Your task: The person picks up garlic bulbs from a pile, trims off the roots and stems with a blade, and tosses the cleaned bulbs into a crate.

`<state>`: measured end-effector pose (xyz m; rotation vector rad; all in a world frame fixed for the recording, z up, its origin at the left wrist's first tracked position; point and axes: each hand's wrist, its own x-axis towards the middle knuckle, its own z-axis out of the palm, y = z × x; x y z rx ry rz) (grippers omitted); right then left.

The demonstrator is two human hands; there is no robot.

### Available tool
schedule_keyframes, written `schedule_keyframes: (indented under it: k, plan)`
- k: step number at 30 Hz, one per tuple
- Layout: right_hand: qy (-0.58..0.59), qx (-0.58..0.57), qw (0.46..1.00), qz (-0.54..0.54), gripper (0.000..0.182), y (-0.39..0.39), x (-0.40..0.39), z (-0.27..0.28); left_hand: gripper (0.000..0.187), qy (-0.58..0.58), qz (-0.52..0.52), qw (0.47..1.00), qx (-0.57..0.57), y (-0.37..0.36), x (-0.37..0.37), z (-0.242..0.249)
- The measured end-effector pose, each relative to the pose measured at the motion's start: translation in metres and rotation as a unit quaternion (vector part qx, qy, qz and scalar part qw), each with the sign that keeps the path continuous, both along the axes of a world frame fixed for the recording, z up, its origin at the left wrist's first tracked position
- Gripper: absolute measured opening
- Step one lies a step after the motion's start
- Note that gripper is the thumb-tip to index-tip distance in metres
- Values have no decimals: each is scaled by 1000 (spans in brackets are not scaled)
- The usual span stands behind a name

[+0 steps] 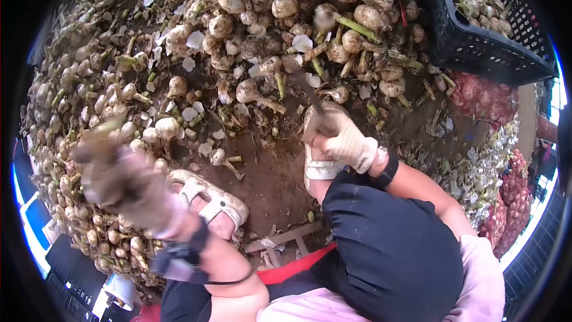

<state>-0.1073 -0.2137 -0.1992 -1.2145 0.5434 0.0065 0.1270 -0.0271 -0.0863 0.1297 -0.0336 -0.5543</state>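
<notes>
My right hand [342,140], in a pale, dirt-stained glove, is closed around what looks like a knife [308,89]. Its dark, narrow blade points up and away over the soil, blurred toward the tip. Off to the left, my left hand [128,182] is smeared by motion, also in a soiled glove; whether its fingers grip anything is not clear. It hovers over a pile of garlic bulbs [113,110]. Ahead of both hands lies a heap of garlic [351,42], its bulbs dirty and some with green stems attached.
A black plastic crate [488,53] with garlic in it stands at the upper right. Red mesh sacks [515,194] and scattered pale skins [471,179] lie along the right. My light-coloured clogs [217,200] rest on the soil, near a small wooden frame [286,238].
</notes>
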Motion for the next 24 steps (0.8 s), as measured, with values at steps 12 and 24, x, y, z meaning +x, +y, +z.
schedule_keyframes:
  k: [12,24]
  plan:
    - [87,-82,992,-32,11,1,6,16,72,-337,-269,302,850,-104,-46,-142]
    - [29,-380,904,193,20,-11,27,42,56,-277,-261,742,552,-5,-64,-89]
